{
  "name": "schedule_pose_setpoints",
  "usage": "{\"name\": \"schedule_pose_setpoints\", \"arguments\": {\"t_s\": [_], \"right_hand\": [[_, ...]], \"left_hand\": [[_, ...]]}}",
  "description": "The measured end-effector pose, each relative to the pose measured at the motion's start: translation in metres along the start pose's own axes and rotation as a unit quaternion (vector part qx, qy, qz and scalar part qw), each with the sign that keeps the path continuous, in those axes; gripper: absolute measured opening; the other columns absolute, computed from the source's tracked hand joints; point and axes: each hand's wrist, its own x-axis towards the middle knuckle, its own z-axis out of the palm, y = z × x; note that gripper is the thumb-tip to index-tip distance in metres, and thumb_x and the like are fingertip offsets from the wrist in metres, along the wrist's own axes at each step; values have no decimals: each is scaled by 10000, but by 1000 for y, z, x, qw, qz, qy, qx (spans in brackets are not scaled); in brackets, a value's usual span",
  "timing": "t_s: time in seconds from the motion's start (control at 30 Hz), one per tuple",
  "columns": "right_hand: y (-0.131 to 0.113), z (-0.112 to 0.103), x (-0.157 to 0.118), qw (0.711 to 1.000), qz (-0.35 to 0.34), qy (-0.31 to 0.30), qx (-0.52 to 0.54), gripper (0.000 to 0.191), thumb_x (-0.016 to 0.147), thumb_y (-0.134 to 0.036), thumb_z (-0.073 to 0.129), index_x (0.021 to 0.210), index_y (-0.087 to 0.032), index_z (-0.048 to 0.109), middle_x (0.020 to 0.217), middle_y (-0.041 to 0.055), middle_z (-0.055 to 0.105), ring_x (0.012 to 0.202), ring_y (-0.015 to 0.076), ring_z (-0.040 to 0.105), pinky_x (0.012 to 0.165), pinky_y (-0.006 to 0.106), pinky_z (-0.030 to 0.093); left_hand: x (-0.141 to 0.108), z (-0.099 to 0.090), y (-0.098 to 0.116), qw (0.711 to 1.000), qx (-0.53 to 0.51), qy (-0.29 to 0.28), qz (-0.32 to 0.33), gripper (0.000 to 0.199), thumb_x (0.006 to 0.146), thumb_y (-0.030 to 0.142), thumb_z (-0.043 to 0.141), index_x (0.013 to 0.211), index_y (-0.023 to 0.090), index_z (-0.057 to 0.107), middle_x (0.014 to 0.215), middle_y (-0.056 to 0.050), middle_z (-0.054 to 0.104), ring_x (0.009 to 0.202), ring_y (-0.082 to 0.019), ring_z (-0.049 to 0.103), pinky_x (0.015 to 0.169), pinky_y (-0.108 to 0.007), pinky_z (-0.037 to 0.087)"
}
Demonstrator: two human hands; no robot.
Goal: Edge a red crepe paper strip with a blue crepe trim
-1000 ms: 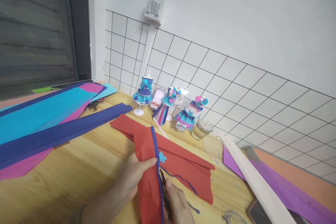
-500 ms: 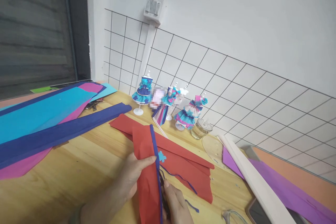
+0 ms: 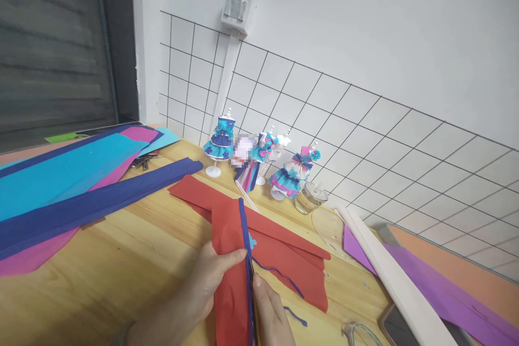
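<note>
My left hand (image 3: 206, 275) pinches a folded strip of red crepe paper (image 3: 229, 227), thumb on top near its right edge. Along that edge runs a narrow dark blue paper strip (image 3: 244, 224). Close against the blue strip, my right hand (image 3: 271, 308) is closed on dark scissors (image 3: 252, 273), mostly hidden by the fingers and paper. Beneath lies a larger red crepe paper sheet (image 3: 300, 270). A light blue paper flower (image 3: 253, 243) on it is partly covered by the held strip. A thin blue offcut (image 3: 284, 277) curls beside my right hand.
Small dress forms in paper outfits (image 3: 219, 140) stand at the back beside a glass (image 3: 310, 198). Blue and pink crepe paper (image 3: 81, 173) covers the left side. At right lie a long white roll (image 3: 389, 270), purple paper (image 3: 438, 286), a phone (image 3: 399, 324) and a tape roll (image 3: 360, 334).
The held red paper and its blue edge have shifted slightly right and down, covering part of the flower. The scissors' dark parts show less, now lying along the blue strip.
</note>
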Motion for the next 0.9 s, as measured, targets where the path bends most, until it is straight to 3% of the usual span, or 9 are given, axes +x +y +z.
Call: {"name": "schedule_pose_setpoints", "arguments": {"t_s": [0.27, 0.5, 0.9], "right_hand": [[-7, 2, 1, 999, 46, 12, 14, 508, 803, -573, 490, 1115, -198, 632, 1186, 66, 606, 1151, 282, 505, 951, 371, 426], [-15, 8, 1, 995, 85, 57, -19, 513, 835, -567, 434, 1076, -171, 655, 1153, 79, 628, 1146, 262, 512, 949, 335, 426], [-22, 2, -1, 997, 53, 48, -10, 494, 832, -569, 434, 1084, -204, 652, 1137, 62, 638, 1134, 285, 519, 940, 397, 429]], "left_hand": [[-5, 6, -5, 1000, -4, 17, 11, 404, 516, 235, 772, 901, 143, 689, 865, -105, 721, 851, -298, 655, 762, -380, 519], [-3, 4, -3, 1000, 10, 25, 17, 377, 513, 246, 770, 868, 138, 701, 860, -111, 721, 894, -304, 644, 789, -373, 508], [-1, 2, -5, 1000, 4, 17, 3, 350, 540, 240, 756, 867, 136, 687, 822, -100, 724, 815, -282, 663, 748, -361, 515]]}}
